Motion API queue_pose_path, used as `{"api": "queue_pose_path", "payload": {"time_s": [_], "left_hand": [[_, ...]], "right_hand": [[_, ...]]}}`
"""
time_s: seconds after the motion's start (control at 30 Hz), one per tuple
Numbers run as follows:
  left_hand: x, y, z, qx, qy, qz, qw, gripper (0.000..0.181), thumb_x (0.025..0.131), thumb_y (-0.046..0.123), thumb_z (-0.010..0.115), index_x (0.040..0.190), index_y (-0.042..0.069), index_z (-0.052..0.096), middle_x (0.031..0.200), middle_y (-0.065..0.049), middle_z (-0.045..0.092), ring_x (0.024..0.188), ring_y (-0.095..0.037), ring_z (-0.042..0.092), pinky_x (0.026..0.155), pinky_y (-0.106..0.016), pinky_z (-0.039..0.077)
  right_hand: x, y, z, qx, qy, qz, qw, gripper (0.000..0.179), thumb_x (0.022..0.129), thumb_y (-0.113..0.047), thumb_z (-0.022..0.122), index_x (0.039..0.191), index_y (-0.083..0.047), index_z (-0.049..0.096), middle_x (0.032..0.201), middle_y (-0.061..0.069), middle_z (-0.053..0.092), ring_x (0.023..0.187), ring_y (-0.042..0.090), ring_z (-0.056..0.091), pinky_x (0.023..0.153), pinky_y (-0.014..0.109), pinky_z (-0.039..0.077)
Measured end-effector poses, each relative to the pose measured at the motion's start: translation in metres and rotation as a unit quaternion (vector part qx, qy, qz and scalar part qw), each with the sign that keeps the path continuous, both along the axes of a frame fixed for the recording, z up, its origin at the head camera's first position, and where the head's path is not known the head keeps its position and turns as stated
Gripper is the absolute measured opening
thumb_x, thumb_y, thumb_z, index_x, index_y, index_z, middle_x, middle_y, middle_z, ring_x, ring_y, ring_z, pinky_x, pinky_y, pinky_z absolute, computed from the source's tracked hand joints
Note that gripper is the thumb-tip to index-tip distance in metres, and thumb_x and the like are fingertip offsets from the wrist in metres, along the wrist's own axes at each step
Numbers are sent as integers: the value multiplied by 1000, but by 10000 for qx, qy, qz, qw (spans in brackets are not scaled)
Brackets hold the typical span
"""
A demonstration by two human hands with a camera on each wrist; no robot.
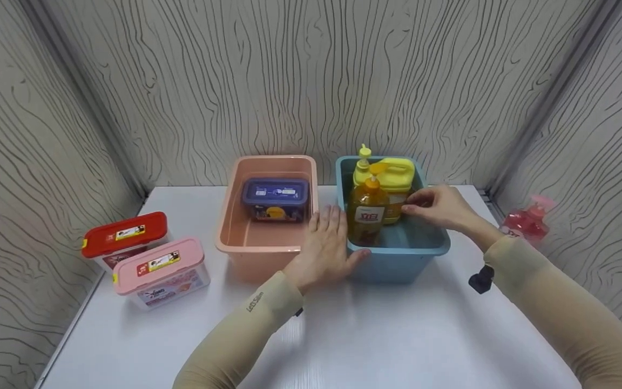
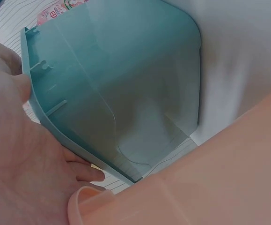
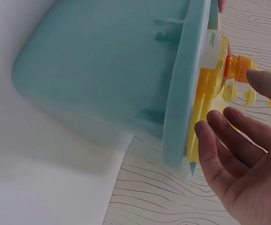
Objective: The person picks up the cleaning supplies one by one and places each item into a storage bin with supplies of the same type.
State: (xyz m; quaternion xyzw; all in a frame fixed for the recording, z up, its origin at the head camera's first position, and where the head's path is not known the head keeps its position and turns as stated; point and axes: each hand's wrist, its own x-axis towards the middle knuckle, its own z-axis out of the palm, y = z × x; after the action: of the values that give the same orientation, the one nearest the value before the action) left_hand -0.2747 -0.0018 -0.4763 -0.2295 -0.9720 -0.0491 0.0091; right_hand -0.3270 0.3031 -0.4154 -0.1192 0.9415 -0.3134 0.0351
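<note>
My left hand (image 1: pixel 324 251) lies with straight fingers across the facing rims of a salmon-pink tub (image 1: pixel 257 263) and a blue tub (image 1: pixel 397 265). Its thumb is at the blue rim. Over the right side of the blue tub, my right hand (image 1: pixel 441 208) has loosely bent fingers and holds nothing. Beside those fingertips, inside the tub, stand an amber pump bottle (image 1: pixel 362 215) with an orange top and a yellow handled pump jug (image 1: pixel 401 175). The right wrist view shows the fingers (image 3: pixel 215 164) apart, close to the bottles above the rim.
A dark blue lidded box (image 1: pixel 276 193) sits in the pink tub. On the table's left are a red-lidded box (image 1: pixel 127 235) and a pink-lidded box (image 1: pixel 162 265). A red pump bottle (image 1: pixel 527 219) stands far right. Wood-patterned walls (image 1: pixel 278 81) enclose the table.
</note>
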Motion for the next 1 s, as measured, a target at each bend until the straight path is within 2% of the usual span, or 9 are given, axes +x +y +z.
{"api": "queue_pose_path", "payload": {"time_s": [0.17,0.4,0.7,1.0], "left_hand": [[0,0,-1,-60,49,21,10000,107,109,81,31,179,2,19,190,-19,18,179,-37,18,147,-55,15],[1,-1,0,21,94,-9,10000,105,110,80,33,179,1,20,189,-19,19,178,-38,18,147,-55,15],[-1,2,0,3,143,53,9999,105,109,80,34,178,1,23,189,-19,21,178,-37,20,146,-55,17],[-1,1,0,-22,67,31,10000,106,109,81,33,179,2,21,189,-19,19,178,-38,18,146,-56,16]], "right_hand": [[3,10,-1,-33,-13,-40,10000,50,108,-42,77,139,-4,76,132,20,78,109,27,71,92,28,63],[8,21,0,-151,25,-167,9997,47,108,-41,76,139,-5,76,128,18,80,101,26,72,82,18,62],[12,37,-1,-344,-8,-197,9992,49,109,-36,75,142,1,73,131,24,80,104,28,76,79,16,62],[20,47,-1,-289,-339,-612,9971,60,107,-53,74,147,-7,72,137,17,79,110,26,73,88,23,66]]}}
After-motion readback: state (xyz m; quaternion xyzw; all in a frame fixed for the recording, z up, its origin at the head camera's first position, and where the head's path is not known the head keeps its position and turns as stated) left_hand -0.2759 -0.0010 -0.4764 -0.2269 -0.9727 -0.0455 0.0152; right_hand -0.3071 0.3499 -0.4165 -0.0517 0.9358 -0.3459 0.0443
